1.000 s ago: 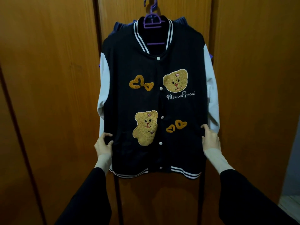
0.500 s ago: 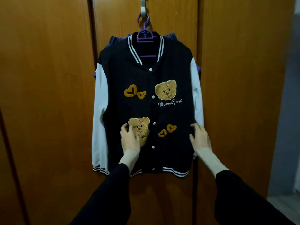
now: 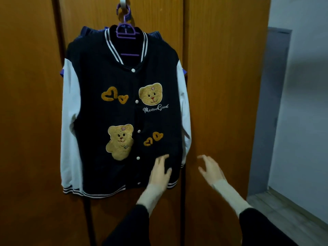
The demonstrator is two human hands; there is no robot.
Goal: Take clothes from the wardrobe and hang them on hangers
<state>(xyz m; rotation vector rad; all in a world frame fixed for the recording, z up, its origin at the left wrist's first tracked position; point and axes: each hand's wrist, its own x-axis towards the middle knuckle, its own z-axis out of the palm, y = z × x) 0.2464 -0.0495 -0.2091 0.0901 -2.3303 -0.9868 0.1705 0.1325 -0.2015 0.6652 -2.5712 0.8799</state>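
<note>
A: The jacket (image 3: 124,118) is seen hung on a purple hanger (image 3: 126,31), its front turned toward the camera, collar up and striped hem down, so the long axis runs top to bottom.

B: And the hanger is caught on a white hook (image 3: 122,0) at the top of the wooden wardrobe door (image 3: 221,103). The garment is laid flat against that door, tilted very slightly, with the white sleeves dropped down either side.

A: The left hand (image 3: 159,173) is held with fingers spread and relaxed, over the lower right part of the jacket near the hem; whether the fabric is actually touched cannot be told, the hand being blurred.

B: The right hand (image 3: 211,169) is likewise opened out, nothing pinched, held off the jacket in front of the bare door panel.

A: Past the wardrobe, a pale wall (image 3: 301,103) and a grey door (image 3: 269,103) are seen at right, with wooden flooring (image 3: 287,210) below.
</note>
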